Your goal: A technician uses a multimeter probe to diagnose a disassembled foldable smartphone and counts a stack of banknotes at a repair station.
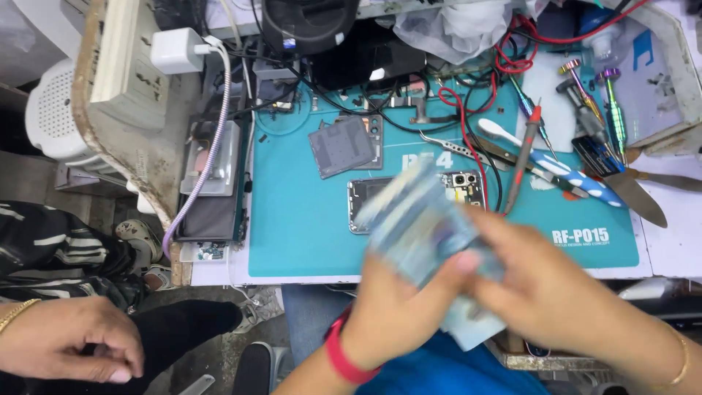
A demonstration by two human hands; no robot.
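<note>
L hand point(398, 307) & R hand point(545, 289), palms facing, fingers gripping blurred bluish bundle point(424, 227) over teal mat point(307, 227).

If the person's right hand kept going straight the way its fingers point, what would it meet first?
The right hand points left, and its fingers already rest on the blurred pale-blue packet that both hands hold. Beyond it lies the left hand. Motion blur leaves the exact contact unclear.
</note>
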